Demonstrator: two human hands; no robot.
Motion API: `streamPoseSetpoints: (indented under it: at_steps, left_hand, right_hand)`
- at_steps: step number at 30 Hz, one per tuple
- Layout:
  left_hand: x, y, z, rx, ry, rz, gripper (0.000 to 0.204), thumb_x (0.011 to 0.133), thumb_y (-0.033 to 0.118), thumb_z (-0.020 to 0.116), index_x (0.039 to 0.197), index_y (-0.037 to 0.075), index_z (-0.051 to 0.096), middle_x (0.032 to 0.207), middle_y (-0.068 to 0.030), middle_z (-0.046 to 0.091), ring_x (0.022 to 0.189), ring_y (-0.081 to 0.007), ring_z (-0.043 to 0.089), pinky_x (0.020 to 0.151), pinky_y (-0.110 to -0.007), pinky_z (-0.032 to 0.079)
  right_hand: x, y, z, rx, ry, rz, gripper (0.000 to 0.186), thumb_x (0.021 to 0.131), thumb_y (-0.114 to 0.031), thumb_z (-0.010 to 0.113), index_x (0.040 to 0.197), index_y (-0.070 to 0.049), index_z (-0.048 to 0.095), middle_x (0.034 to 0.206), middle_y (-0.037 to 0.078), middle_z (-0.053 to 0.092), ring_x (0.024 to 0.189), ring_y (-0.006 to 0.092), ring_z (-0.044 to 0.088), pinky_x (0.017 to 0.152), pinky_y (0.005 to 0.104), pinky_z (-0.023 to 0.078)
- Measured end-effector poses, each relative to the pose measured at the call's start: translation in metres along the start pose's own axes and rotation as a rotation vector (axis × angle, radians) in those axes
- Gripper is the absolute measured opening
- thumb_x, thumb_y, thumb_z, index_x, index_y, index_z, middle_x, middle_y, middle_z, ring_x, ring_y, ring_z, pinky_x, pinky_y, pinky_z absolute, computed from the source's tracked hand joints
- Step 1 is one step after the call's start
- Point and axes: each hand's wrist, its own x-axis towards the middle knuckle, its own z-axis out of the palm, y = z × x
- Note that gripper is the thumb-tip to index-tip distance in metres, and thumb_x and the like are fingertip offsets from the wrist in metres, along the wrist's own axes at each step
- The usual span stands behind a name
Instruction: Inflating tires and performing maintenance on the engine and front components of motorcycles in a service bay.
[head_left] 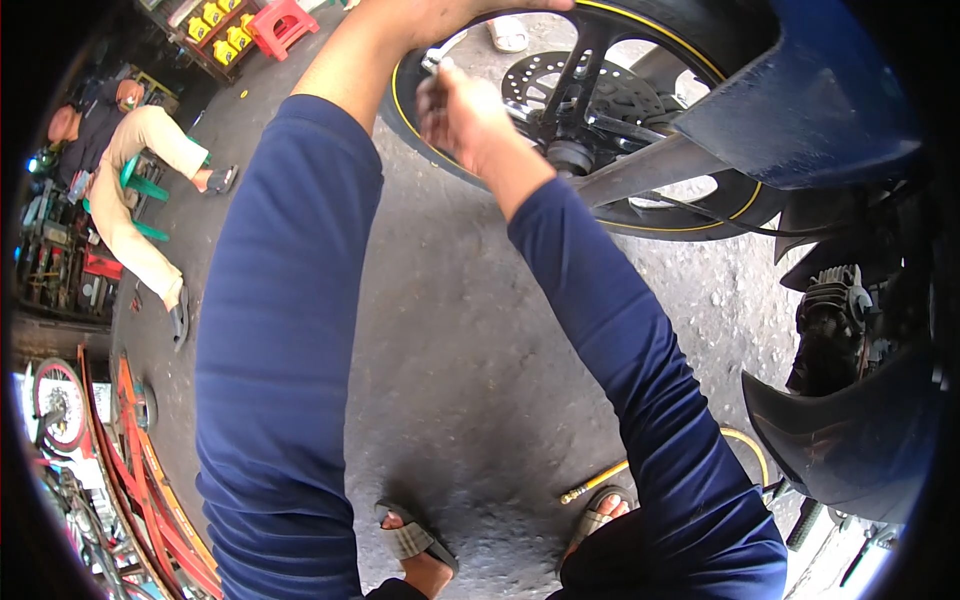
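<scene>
Sleeves of navy-blue cloth (280, 330) cover both our forearms as we reach forward to a black spoked motorcycle wheel with a yellow line around its rim (575, 130), at the top of our view, right of centre. Our left hand (440, 15) lies along the near side of its tyre, partly cut off by the upper edge, so we cannot tell how its fingers are set. Our right hand (465, 115) is at the wheel's left side, its fingers bent and blurred, just beside a small shiny silver piece (433, 60); we cannot tell whether they pinch it.

Behind the spokes we see a silver perforated brake disc (635, 95). A grey tapered metal arm (650, 170) runs from the hub to a scuffed blue body panel (800, 100) on our right. Below that panel sits a finned metal engine part (835, 295).

Our feet, in sandals with checked straps (412, 540), stand on grey concrete floor (450, 330), near a yellow hose (600, 480). To our left, a person in beige trousers (135, 230) sits on a green plastic stool (150, 187).
</scene>
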Motion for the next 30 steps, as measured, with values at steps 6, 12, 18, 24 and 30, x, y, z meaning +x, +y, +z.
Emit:
streamPoseSetpoints:
  at_steps: [6,12,18,24,30]
  left_hand:
    - [0.025,0.001,0.013,0.007,-0.070,0.162,0.091,0.067,0.047,0.079,0.133,-0.005,0.043,0.133,-0.0284,0.045,0.125,-0.0371,0.044,0.106,-0.039,0.034]
    - [0.025,0.039,0.066,0.161,0.066,-0.224,0.055,0.088,0.038,0.056,0.135,0.012,0.044,0.132,-0.0211,0.044,0.118,-0.0397,0.048,0.095,-0.050,0.041]
    - [-0.091,0.103,0.104,-0.229,0.245,0.007,0.024,0.087,0.013,0.055,0.110,0.008,0.059,0.114,-0.0212,0.054,0.108,-0.0350,0.054,0.092,-0.042,0.044]
    - [-0.119,0.130,0.148,-0.172,-0.565,-0.200,0.084,0.074,0.008,0.055,0.148,0.010,0.016,0.102,-0.0283,0.062,0.097,-0.0410,0.061,0.088,-0.045,0.048]
    - [-0.073,0.131,0.163,-0.051,-0.698,-0.288,0.075,0.080,0.011,0.052,0.148,0.015,0.021,0.126,-0.0213,0.055,0.116,-0.0336,0.055,0.098,-0.040,0.044]
  right_hand:
    - [-0.097,0.087,-0.056,-0.715,-0.137,-0.154,0.019,0.072,-0.009,0.072,0.079,-0.001,0.057,0.067,0.008,0.057,0.063,0.0206,0.057,0.058,0.0331,0.047]
    - [-0.211,0.136,-0.167,-1.114,0.308,0.122,0.027,0.075,-0.023,0.067,0.084,0.002,0.062,0.085,0.022,0.065,0.087,0.0387,0.063,0.074,0.0440,0.049]
    - [-0.378,0.107,-0.261,-2.195,-0.332,0.338,0.024,0.075,-0.017,0.062,0.098,-0.010,0.063,0.109,0.013,0.056,0.099,0.0305,0.058,0.079,0.0429,0.050]
    - [-0.457,0.087,-0.256,-2.067,-0.251,0.531,0.053,0.081,-0.018,0.059,0.131,-0.009,0.045,0.134,0.022,0.042,0.119,0.0374,0.048,0.095,0.0471,0.043]
    - [-0.305,0.026,-0.237,-1.120,0.823,-0.135,0.095,0.070,-0.018,0.075,0.141,0.009,0.018,0.137,0.030,0.038,0.127,0.0382,0.041,0.105,0.0382,0.036]
